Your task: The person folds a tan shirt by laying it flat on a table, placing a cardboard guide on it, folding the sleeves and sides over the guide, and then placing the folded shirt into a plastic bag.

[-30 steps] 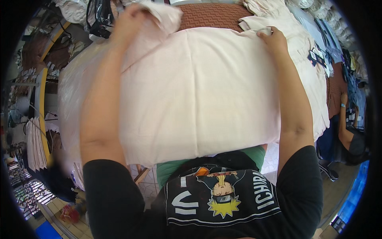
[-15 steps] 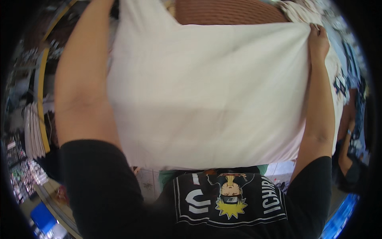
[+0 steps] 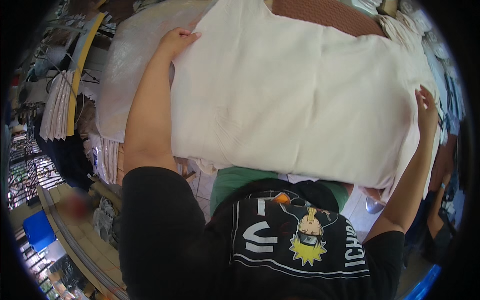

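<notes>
A large cream cloth (image 3: pixel 290 100) lies spread in front of me, with soft creases and a stepped outline at its far left, like a garment. My left hand (image 3: pixel 176 43) is at its far left edge, thumb and fingers closed on the rim. At the right edge, my right hand (image 3: pixel 426 107) has its fingertips bent together against the cloth. The near edge hangs just in front of my lap. What lies beneath the cloth is mostly hidden.
Clear plastic sheeting (image 3: pixel 132 65) covers the surface at left. A brown textured surface (image 3: pixel 325 16) shows beyond the cloth, with more cream fabric (image 3: pixel 398 32) beside it. Wrapped bundles (image 3: pixel 59 107) stand by a yellow strip (image 3: pixel 82 65). Another person's arm (image 3: pixel 437 202) shows at far right.
The raised, stretched cloth has come down and lies flatter. My left hand has moved right and both hands are lower. My view has shifted, showing more plastic sheeting at left.
</notes>
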Action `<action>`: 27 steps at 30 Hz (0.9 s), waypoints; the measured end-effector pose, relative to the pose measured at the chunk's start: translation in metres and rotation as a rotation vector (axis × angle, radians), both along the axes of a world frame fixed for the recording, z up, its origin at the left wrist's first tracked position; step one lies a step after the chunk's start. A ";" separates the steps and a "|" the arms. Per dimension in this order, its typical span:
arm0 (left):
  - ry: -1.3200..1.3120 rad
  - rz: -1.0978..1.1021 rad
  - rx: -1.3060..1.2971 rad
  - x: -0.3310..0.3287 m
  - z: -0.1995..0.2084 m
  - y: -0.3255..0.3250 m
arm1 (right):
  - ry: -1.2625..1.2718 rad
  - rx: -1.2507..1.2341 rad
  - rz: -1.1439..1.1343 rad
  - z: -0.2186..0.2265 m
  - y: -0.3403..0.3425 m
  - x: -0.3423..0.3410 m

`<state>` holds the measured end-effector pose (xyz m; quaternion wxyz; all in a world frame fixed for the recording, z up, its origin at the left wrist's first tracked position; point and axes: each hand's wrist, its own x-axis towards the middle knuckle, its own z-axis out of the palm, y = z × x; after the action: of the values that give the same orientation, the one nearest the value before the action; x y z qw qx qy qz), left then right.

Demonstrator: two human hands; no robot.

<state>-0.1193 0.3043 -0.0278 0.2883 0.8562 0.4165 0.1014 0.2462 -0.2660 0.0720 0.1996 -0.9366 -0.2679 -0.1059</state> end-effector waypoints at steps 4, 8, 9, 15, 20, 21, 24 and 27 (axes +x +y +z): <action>0.003 -0.055 0.037 -0.026 -0.016 0.040 | 0.050 0.034 -0.021 -0.006 -0.062 -0.071; -0.137 -0.015 -0.021 -0.041 -0.027 0.056 | 0.107 0.106 -0.074 -0.021 -0.097 -0.118; -0.142 -0.008 -0.036 -0.040 -0.027 0.047 | 0.155 0.091 -0.124 -0.022 -0.100 -0.125; 0.048 -0.010 0.253 -0.059 -0.015 0.033 | 0.366 0.100 -0.161 -0.047 -0.099 -0.139; -0.027 0.010 0.264 -0.097 -0.005 0.036 | 0.310 0.010 -0.200 -0.056 -0.108 -0.136; -0.014 0.017 0.254 -0.111 0.003 0.026 | 0.349 -0.054 -0.242 -0.052 -0.108 -0.141; 0.171 0.006 0.187 -0.169 0.035 -0.036 | 0.522 -0.092 -0.290 -0.052 -0.137 -0.156; 0.377 -0.020 0.006 -0.244 0.018 -0.072 | 0.521 -0.073 -0.242 -0.048 -0.136 -0.182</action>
<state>-0.3638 0.2325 -0.0098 0.2035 0.8651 0.4543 -0.0623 0.0646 -0.4020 0.0239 0.2136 -0.9640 -0.0977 0.1248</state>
